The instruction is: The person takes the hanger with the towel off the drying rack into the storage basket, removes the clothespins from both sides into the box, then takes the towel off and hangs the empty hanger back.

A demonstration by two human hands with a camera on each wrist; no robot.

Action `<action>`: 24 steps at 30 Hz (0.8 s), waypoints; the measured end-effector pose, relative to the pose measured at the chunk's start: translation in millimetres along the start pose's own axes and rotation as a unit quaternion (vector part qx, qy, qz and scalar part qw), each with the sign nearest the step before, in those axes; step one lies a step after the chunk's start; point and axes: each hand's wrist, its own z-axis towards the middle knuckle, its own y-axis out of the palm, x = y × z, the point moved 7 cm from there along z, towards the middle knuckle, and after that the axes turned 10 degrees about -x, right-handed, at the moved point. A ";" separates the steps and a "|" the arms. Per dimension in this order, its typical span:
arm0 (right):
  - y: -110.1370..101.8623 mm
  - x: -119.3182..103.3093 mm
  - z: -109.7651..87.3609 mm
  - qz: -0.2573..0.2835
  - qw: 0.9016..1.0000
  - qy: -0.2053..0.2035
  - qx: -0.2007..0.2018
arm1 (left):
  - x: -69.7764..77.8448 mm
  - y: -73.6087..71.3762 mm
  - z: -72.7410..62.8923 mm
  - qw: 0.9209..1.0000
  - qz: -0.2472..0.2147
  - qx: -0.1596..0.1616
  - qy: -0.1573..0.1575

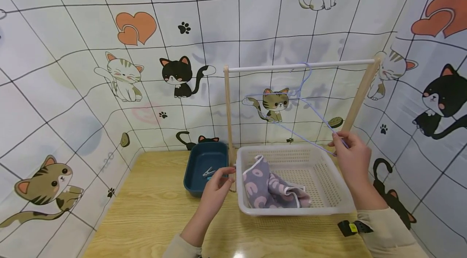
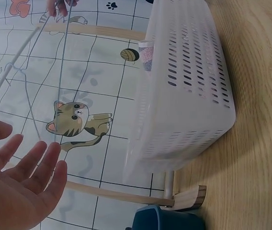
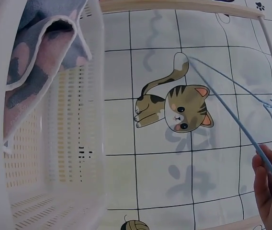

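My right hand [image 1: 351, 156] pinches the right corner of a thin blue clothes hanger [image 1: 321, 118]. The hanger's hook loops over the white rod [image 1: 262, 68] of a wooden rack, and its body tilts out toward me. In the right wrist view, fingers [image 3: 265, 177] hold the blue wire. At the white basket's left side, my left hand [image 1: 215, 189] holds nothing; its fingers look spread and loosely bent in the left wrist view. A grey-purple cloth [image 1: 257, 185] with pink shapes and white trim lies crumpled in the white basket [image 1: 292, 212].
Left of the basket stands a dark blue tub [image 1: 195, 191] with a few clothespins [image 1: 208, 172] inside. The rack's wooden posts [image 1: 229, 116] rise behind and beside the basket. Wood-grain tabletop [image 1: 146, 209] lies in front, and a cat-patterned cloth wall [image 1: 219, 19] encloses the back and sides.
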 end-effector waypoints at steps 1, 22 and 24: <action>0.6 1.1 -0.8 0.000 1.000 0.002 -0.003 | -5.8 -0.3 0.7 1.000 0.002 0.001 -0.005; -17.8 2.9 -20.0 -0.109 0.992 -0.052 0.026 | -11.9 -28.0 -14.5 0.996 0.070 0.059 0.009; -20.3 3.7 -23.2 -0.103 0.993 -0.060 0.025 | -10.2 -34.9 -16.1 0.995 0.070 0.072 0.012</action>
